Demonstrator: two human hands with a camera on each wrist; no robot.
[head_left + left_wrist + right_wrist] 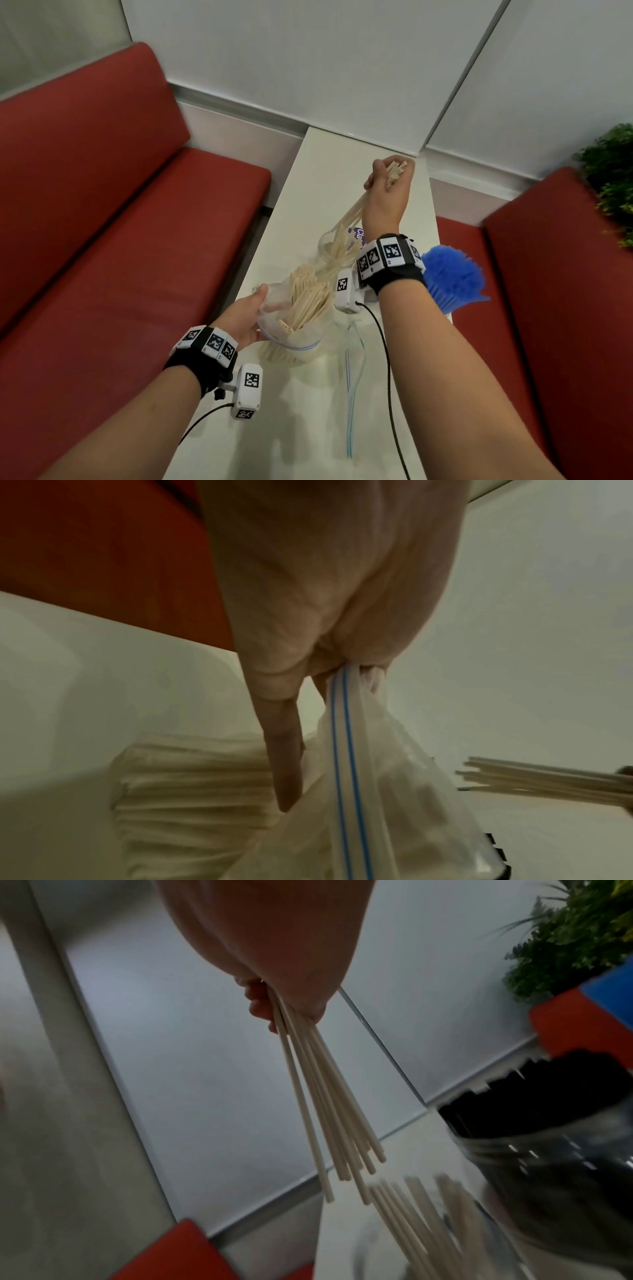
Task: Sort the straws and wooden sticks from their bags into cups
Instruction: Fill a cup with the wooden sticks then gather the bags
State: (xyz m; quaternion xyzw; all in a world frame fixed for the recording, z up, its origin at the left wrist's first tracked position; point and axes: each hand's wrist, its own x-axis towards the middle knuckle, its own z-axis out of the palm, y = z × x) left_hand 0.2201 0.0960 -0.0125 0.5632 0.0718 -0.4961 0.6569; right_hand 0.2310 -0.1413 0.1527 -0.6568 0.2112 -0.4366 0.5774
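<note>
My right hand [387,192] clamps a bundle of pale straws [325,1104] above what looks like a clear cup [334,245]; my left hand [245,317] pinches the near zip bag [346,764].

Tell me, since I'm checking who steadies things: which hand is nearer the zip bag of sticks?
Left. The left hand holds the zip bag by its rim; the right hand is raised beyond it, gripping a bundle of sticks.

- My head view is evenly lit from above, with soft shadows on the white table [310,404] near me
- Its edges bend wall lines and stretch my forearms
- Both wrist views are dimmer and grainy
- My right hand [387,192] and its sticks [329,1104] smear with motion blur
</note>
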